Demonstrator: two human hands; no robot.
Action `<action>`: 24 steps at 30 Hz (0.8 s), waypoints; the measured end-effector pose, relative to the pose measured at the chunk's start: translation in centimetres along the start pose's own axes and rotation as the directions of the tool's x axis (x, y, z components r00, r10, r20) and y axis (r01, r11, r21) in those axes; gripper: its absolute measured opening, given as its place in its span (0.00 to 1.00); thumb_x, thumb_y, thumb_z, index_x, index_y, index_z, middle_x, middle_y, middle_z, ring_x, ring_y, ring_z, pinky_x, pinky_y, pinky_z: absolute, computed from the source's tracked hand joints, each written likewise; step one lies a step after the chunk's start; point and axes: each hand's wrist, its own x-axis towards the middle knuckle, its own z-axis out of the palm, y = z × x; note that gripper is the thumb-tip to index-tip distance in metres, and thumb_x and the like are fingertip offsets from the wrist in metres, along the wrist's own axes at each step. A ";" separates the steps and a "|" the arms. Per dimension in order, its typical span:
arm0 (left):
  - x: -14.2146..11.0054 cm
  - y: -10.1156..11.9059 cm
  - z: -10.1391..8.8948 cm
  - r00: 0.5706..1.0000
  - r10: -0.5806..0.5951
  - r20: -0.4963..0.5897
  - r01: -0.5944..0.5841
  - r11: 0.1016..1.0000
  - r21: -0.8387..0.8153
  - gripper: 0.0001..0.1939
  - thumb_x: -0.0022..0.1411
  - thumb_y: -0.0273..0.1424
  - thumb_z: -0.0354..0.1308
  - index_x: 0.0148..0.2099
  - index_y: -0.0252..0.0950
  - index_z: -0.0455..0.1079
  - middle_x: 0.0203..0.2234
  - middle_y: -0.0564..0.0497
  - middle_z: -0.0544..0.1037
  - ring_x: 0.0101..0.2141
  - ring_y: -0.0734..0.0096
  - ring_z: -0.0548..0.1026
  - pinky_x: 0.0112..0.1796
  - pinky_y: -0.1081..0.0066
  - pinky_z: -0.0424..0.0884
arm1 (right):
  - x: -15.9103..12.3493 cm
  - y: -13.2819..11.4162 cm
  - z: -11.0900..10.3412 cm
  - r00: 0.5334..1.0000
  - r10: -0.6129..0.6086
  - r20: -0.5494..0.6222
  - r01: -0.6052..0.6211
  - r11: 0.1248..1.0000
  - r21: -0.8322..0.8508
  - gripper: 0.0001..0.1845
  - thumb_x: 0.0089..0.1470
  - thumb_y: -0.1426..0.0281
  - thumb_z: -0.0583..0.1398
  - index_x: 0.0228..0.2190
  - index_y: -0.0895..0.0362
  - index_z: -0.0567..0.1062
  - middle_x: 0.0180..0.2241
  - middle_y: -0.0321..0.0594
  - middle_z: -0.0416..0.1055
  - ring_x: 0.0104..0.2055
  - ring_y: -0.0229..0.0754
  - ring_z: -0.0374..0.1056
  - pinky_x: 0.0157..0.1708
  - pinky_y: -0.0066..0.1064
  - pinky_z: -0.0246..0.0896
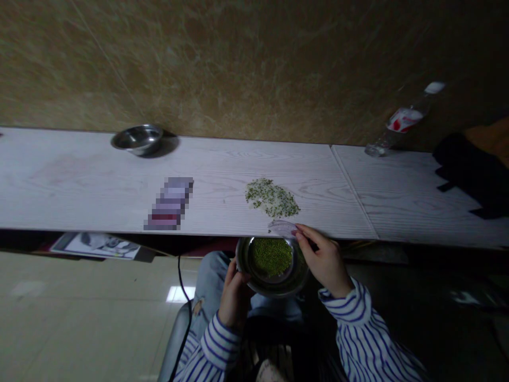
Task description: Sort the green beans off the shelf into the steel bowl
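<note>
My left hand (235,292) grips the rim of a steel bowl (296,280) that holds green beans (272,256), just below the table's front edge. My right hand (324,260) is closed in a pinch on a small pale card (282,227) that rests at the table edge above the bowl. A pile of green and pale beans (271,197) lies on the white wooden table (79,180) just behind the card.
An empty steel bowl (137,139) stands at the back left. A blurred-out flat object (170,203) lies near the front edge. A plastic bottle (401,121) leans at the back right beside dark cloth (473,172). Tiled floor and printed papers (97,245) lie below.
</note>
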 end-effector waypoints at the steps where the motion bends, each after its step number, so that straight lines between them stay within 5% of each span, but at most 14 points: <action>1: 0.0 0.0 0.0 1.000 -0.002 -0.005 0.002 1.000 -0.002 0.24 0.46 0.29 0.64 0.49 0.41 0.74 0.36 0.51 0.79 0.33 0.63 0.75 0.32 0.67 0.71 | 0.0 0.0 -0.1 1.000 0.001 -0.014 -0.002 1.000 -0.005 0.14 0.62 0.67 0.59 0.45 0.54 0.82 0.41 0.45 0.84 0.41 0.48 0.81 0.47 0.39 0.77; 24: 0.3 -0.1 -0.5 1.000 0.009 -0.026 -0.008 0.999 0.033 0.24 0.46 0.30 0.63 0.48 0.43 0.74 0.37 0.49 0.79 0.36 0.60 0.74 0.33 0.66 0.69 | 0.6 0.4 -0.1 0.997 0.042 -0.058 -0.043 0.999 -0.020 0.14 0.61 0.64 0.60 0.43 0.55 0.83 0.40 0.46 0.84 0.40 0.49 0.81 0.45 0.41 0.78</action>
